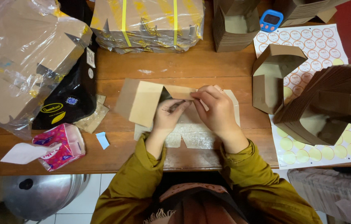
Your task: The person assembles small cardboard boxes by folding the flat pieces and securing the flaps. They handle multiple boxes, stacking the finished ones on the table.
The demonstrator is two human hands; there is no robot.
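On the table [208, 70], hands [196, 110] fold an empty carton [140, 101].

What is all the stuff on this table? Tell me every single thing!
Half-folded box: one, brown, table middle, held by both hands.
Flat box blanks: a few, pale, under the hands.
Strapped bundle: one, brown card with yellow bands, top middle.
Plastic-wrapped card stack: one, brown, top left.
Black pouch: one, left of the box.
Tissue pack: one, pink, lower left.
Blue scrap: one, beside the tissues.
Timer: one, blue, top right.
Sticker sheets: at least two, white with round stickers, right.
Folded boxes: many, brown, nested on the right.
Metal pot: one, on the floor.
Left hand: pinching the box flap.
Right hand: pressing the flap.
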